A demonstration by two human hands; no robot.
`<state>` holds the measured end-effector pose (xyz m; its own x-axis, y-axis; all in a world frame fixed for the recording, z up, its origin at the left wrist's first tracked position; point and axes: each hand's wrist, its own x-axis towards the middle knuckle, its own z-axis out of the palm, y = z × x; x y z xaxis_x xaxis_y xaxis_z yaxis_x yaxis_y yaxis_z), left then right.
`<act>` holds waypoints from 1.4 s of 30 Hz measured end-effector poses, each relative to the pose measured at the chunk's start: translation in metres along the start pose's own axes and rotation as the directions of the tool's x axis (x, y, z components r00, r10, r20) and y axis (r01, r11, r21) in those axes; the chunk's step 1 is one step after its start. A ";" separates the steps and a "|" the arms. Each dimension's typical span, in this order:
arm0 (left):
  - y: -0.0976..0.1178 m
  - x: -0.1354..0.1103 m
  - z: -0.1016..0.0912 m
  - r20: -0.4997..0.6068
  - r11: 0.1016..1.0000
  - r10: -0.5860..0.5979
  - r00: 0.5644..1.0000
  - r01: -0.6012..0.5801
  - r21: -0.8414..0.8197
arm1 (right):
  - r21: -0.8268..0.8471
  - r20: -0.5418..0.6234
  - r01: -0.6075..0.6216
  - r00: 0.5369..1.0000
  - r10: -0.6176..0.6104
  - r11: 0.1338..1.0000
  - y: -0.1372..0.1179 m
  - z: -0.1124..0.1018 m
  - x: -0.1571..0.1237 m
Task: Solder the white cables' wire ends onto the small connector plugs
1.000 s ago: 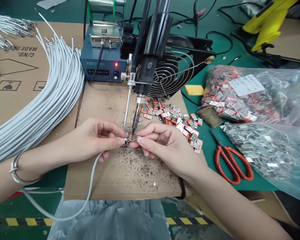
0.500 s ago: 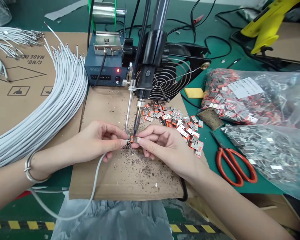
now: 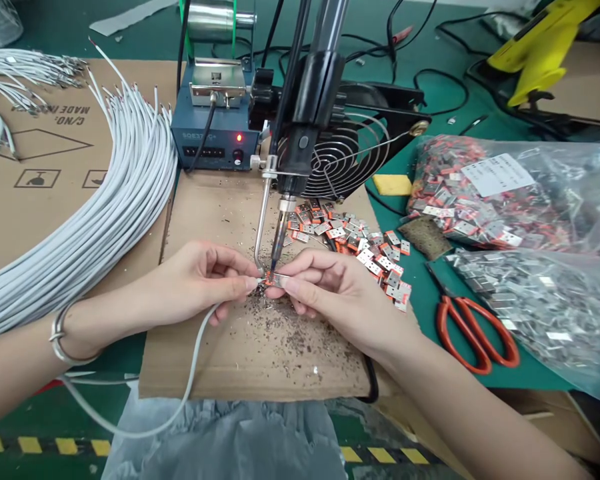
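Between thumb and fingers, my left hand (image 3: 215, 280) pinches a white cable (image 3: 194, 353) close to its end; the rest loops down past the cardboard's front edge. My right hand (image 3: 335, 293) is closed on a USB connector (image 3: 279, 280), metal with an orange insert, its orange end facing the cable. Cable end and connector meet under the tip of a soldering iron (image 3: 279, 243) clamped in a stand. A thin bent metal tube (image 3: 263, 227) comes down beside the tip. Whether the wires are joined to the connector is too small to tell.
Loose USB connectors (image 3: 365, 250) lie right of the iron, before a black fan (image 3: 340, 157). A blue soldering station (image 3: 215, 137) stands behind. White cables (image 3: 130, 173) are bundled at left. Orange-handled scissors (image 3: 475, 330) and bags of connectors (image 3: 485, 193) and metal shells (image 3: 535, 300) lie at right.
The whole view has shifted slightly. Both hands keep their grips at the iron's tip, and slightly more of the connector's orange end shows there.
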<state>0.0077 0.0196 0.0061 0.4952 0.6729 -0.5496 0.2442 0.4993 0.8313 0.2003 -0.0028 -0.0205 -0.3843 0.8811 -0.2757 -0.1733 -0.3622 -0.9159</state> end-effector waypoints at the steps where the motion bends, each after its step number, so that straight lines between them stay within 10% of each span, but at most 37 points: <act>1: 0.000 0.000 0.000 -0.002 1.000 0.001 1.000 -0.001 0.002 | 0.004 0.000 0.000 1.000 0.000 1.000 0.001 0.000 0.000; 42: -0.007 -0.002 0.003 -0.058 0.989 0.056 0.997 -0.047 0.140 | -0.172 -0.071 -0.056 0.996 0.044 0.984 -0.004 0.006 0.002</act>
<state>0.0071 0.0132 0.0016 0.4588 0.7302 -0.5063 0.3353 0.3854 0.8597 0.1945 -0.0014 -0.0160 -0.3260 0.8837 -0.3359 0.0066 -0.3532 -0.9355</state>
